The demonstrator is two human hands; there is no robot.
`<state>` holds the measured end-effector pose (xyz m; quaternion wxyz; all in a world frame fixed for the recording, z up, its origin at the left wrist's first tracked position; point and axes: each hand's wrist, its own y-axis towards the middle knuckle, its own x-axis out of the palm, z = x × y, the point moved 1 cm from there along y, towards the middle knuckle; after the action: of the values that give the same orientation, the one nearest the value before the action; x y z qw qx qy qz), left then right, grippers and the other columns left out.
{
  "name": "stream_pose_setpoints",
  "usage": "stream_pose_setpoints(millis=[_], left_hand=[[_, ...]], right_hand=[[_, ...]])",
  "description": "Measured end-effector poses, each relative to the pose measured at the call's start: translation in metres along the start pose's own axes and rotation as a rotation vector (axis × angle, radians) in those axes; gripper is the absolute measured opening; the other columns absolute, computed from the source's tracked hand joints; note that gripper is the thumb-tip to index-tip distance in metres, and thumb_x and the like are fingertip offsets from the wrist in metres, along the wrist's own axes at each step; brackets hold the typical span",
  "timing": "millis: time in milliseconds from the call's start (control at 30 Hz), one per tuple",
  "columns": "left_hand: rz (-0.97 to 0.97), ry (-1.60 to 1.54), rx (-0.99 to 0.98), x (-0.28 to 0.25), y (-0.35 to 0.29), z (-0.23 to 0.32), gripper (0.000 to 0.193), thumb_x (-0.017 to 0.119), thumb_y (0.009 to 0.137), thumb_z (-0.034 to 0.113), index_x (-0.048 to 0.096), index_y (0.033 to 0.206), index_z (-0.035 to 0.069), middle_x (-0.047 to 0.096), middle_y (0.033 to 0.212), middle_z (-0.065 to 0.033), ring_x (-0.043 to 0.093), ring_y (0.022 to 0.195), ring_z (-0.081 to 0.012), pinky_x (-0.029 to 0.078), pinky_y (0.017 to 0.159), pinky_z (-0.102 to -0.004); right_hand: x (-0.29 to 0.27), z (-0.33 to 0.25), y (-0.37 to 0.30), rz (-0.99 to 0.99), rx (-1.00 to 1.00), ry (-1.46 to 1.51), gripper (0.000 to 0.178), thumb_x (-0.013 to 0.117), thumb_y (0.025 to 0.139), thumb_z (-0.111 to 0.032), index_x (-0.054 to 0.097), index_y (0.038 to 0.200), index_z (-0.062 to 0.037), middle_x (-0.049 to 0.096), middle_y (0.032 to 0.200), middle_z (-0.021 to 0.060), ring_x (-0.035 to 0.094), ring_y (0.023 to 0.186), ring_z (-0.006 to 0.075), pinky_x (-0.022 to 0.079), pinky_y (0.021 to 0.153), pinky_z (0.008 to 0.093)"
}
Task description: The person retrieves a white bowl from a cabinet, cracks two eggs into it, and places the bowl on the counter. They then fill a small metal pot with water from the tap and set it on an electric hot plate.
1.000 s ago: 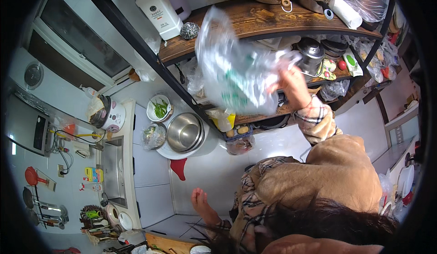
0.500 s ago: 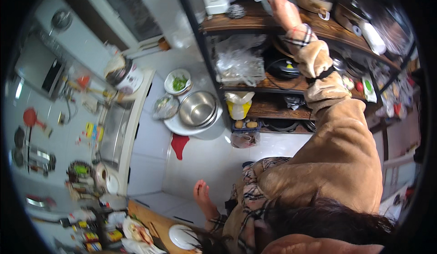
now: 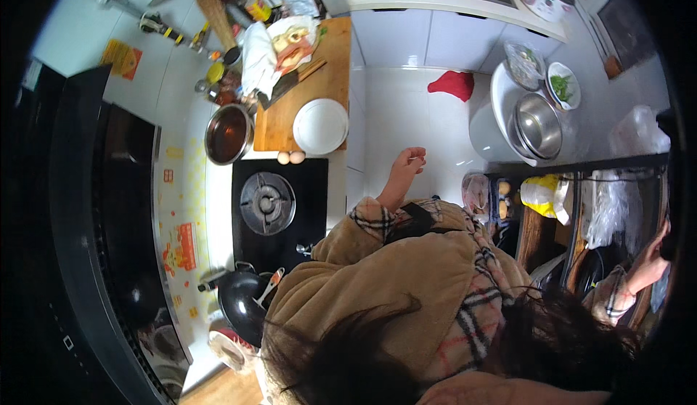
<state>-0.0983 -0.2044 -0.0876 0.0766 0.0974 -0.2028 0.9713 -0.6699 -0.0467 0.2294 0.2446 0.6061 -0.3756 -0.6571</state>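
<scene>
My left hand point(image 3: 405, 174) hangs over the floor in front of my body, with loosely bent fingers slightly apart and nothing visible in them. At the far right, my right hand point(image 3: 646, 265) reaches to the shelf rack point(image 3: 606, 167); its fingertips run into the dark rim of the picture, so any hold is hidden. Near that hand, a clear plastic bag point(image 3: 608, 212) sits on a shelf. A white plate point(image 3: 321, 126) lies on the wooden cutting board point(image 3: 282, 130) at the left, beside a cleaver point(image 3: 279, 89) and a white cloth point(image 3: 258, 60).
Two eggs point(image 3: 291, 157) sit between the board and the gas burner point(image 3: 268, 203). A black wok point(image 3: 242, 305) and a pot of brown liquid point(image 3: 229, 135) stand near the stove. Steel bowls point(image 3: 539, 123) and a bowl of greens point(image 3: 564, 85) rest on a white bin. A red cloth point(image 3: 451, 85) lies on the floor.
My view has swung left from the shelf rack toward the stove and cutting board. My right arm, stretched to the upper shelf before, now shows only at the far right edge.
</scene>
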Motion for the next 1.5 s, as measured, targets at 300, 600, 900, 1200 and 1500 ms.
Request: stream_pose_setpoints(millis=[300, 600, 900, 1200, 1500], left_hand=[[0.244, -0.127, -0.027, -0.049, -0.013, -0.010, 0.032, 0.047, 0.102, 0.023, 0.054, 0.129, 0.006, 0.061, 0.121, -0.0078, 0.061, 0.104, -0.0185, 0.048, 0.090, -0.0325], [0.699, -0.296, -0.118, -0.137, -0.003, -0.072, 0.027, 0.053, 0.097, 0.031, 0.060, 0.086, 0.007, 0.055, 0.064, -0.0030, 0.052, 0.051, -0.0142, 0.043, 0.047, -0.0297], [1.047, -0.458, -0.267, -0.178, 0.038, -0.058, 0.046, 0.048, 0.101, 0.052, 0.056, 0.088, 0.008, 0.041, 0.060, 0.0046, 0.036, 0.048, -0.0089, 0.030, 0.045, -0.0271], [1.190, -0.517, -0.316, -0.198, 0.082, -0.067, 0.027, 0.052, 0.095, 0.024, 0.050, 0.070, 0.014, 0.051, 0.056, 0.0010, 0.041, 0.043, -0.0110, 0.032, 0.041, -0.0288], [1.247, -0.640, -0.277, -0.216, 0.103, -0.048, 0.019, 0.052, 0.094, 0.020, 0.054, 0.080, 0.007, 0.057, 0.058, -0.0052, 0.045, 0.041, -0.0142, 0.034, 0.038, -0.0287]], right_hand=[[0.131, -0.227, -0.006, -0.391, -0.057, 0.445, 0.043, 0.060, 0.097, -0.008, 0.052, 0.139, -0.0050, 0.052, 0.146, 0.0107, 0.057, 0.125, 0.0255, 0.049, 0.100, 0.0375], [0.249, -0.311, 0.016, -0.760, -0.420, 0.586, 0.035, 0.064, 0.089, -0.007, 0.059, 0.124, -0.0049, 0.056, 0.139, 0.0130, 0.054, 0.125, 0.0344, 0.044, 0.103, 0.0395], [0.377, -0.350, 0.090, -0.902, -0.525, 0.726, 0.029, 0.067, 0.089, -0.009, 0.064, 0.118, -0.0053, 0.068, 0.116, 0.0160, 0.064, 0.108, 0.0373, 0.051, 0.091, 0.0417], [0.489, -0.425, 0.100, -0.935, -0.839, 0.995, 0.020, 0.067, 0.088, -0.017, 0.067, 0.106, -0.0069, 0.069, 0.101, 0.0119, 0.064, 0.095, 0.0339, 0.053, 0.082, 0.0417], [0.557, -0.564, 0.031, -1.089, -1.250, 1.105, 0.021, 0.062, 0.092, -0.025, 0.066, 0.104, -0.0084, 0.068, 0.108, 0.0065, 0.062, 0.102, 0.0267, 0.051, 0.088, 0.0398]])
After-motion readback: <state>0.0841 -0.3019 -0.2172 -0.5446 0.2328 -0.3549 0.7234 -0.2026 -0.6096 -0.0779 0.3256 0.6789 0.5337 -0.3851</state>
